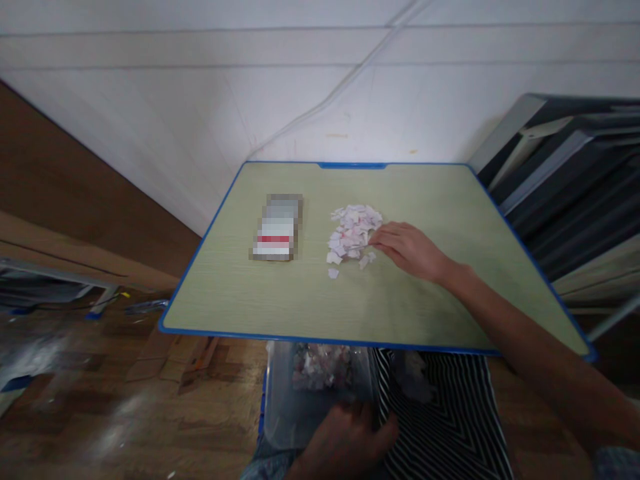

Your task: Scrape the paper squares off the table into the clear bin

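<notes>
On the table [450, 200], a blurred-out rectangular object [277, 228] lies left of centre, its markings unreadable apart from a red band. Just right of it sits the pile of paper scraps [353, 233], with the right hand [407, 250] laid flat, fingers loosely extended and touching the pile's right edge. Below the table's near edge, the left hand [345, 440] grips a clear container [300, 393] holding more scraps, partly hidden by the tabletop; the hand's lower part is cut off.
</notes>
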Available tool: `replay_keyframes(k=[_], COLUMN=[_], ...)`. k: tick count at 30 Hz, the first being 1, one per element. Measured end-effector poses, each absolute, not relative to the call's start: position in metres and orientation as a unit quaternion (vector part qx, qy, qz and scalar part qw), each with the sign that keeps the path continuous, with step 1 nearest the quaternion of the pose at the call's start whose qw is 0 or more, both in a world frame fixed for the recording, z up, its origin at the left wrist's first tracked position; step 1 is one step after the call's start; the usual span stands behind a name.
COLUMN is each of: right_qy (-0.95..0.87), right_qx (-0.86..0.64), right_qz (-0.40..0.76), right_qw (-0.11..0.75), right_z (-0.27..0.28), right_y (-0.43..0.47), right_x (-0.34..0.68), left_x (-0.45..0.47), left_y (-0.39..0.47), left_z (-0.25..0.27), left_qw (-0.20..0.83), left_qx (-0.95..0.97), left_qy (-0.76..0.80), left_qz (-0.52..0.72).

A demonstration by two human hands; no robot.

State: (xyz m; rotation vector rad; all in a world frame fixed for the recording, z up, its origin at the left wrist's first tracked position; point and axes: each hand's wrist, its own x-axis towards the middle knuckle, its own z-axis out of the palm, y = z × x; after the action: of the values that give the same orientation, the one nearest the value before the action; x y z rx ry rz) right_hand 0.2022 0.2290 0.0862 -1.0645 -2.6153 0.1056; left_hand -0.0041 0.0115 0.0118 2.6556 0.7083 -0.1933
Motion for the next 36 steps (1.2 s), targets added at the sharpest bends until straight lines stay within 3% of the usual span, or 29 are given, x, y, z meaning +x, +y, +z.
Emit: replay_keyframes(k=[5, 8, 13, 18, 23, 26, 32, 36], right_qy=[-0.919, -0.891, -0.930, -0.918, -0.890, -0.860, -0.845, -0.817], right_qx=[-0.337, -0.385, -0.322, -0.328, -0.339, -0.374, -0.397, -0.423], right_qz=[0.094, 0.045, -0.011, -0.023, 0.140, 0.241, 0.314, 0.340], right_qw=[0.181, 0.236, 0.177, 0.221, 0.270, 0.251, 0.172, 0.196], right_z=[0.072, 0.068, 0.072, 0.080, 0.094, 0.100, 0.101, 0.102], right_y=[0.225, 0.228, 0.226, 0.218, 0.216, 0.216, 0.219, 0.219], right_x=[0.206, 0.203, 0.202, 0.211, 0.225, 0.237, 0.249, 0.248], left_x=[-0.003, -0.003, -0.004, -0.003, -0.004, -0.005, -0.005, -0.006], left_y=[0.010, 0.009, 0.006, 0.004, 0.003, 0.003, 0.004, 0.004], left_z=[0.013, 0.012, 0.006, 0.003, 0.000, -0.001, 0.003, 0.003], left_qw=[0.188, 0.181, 0.138, 0.095, 0.066, 0.068, 0.076, 0.088], left_qx=[0.945, 0.946, 0.951, 0.947, 0.941, 0.941, 0.942, 0.941], left_qy=[0.253, 0.256, 0.274, 0.299, 0.310, 0.308, 0.309, 0.307], left_qz=[-0.088, -0.083, -0.028, 0.065, 0.122, 0.125, 0.110, 0.109])
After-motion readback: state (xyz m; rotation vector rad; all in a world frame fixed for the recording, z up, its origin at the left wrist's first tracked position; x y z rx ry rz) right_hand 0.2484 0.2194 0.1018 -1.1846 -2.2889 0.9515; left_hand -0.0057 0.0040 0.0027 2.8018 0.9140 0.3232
